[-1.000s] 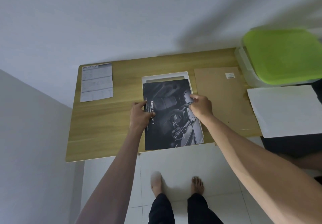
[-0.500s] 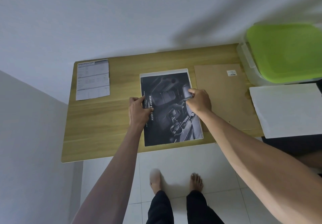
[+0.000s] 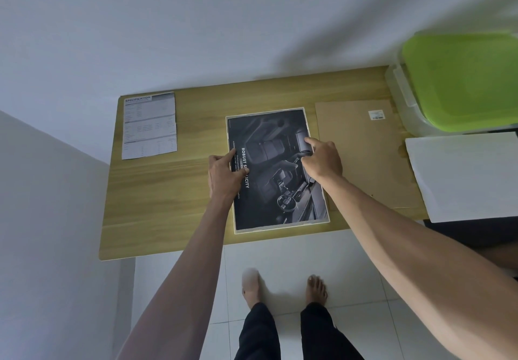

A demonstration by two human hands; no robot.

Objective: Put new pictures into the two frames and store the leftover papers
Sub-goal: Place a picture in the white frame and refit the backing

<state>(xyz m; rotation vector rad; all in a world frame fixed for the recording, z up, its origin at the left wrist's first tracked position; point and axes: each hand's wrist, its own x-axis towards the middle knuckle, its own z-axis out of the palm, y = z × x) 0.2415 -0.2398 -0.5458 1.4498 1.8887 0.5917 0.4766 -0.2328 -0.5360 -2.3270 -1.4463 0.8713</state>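
Misalignment is the main risk in the head view. Dark print (image 3: pixel 276 169) lies in a white frame (image 3: pixel 280 230) at the near middle of the table (image 3: pixel 168 191), only a thin white rim showing around it. Left hand (image 3: pixel 224 174) presses its fingers flat on the print's left edge, and right hand (image 3: pixel 322 160) presses fingertips on its right edge; neither hand closes around anything. If one hand pushes harder, the print could skew or buckle, and a corner might ride over the rim and crease. Right of the frame lies a brown backing board (image 3: pixel 361 157), and further right a white sheet (image 3: pixel 465 174) overhangs the table and could slide off if nudged. Left of the frame, near the far corner, sits a specification sheet (image 3: pixel 150 125), still to be stored. Beyond the white sheet is a green-lidded box (image 3: pixel 459 79).
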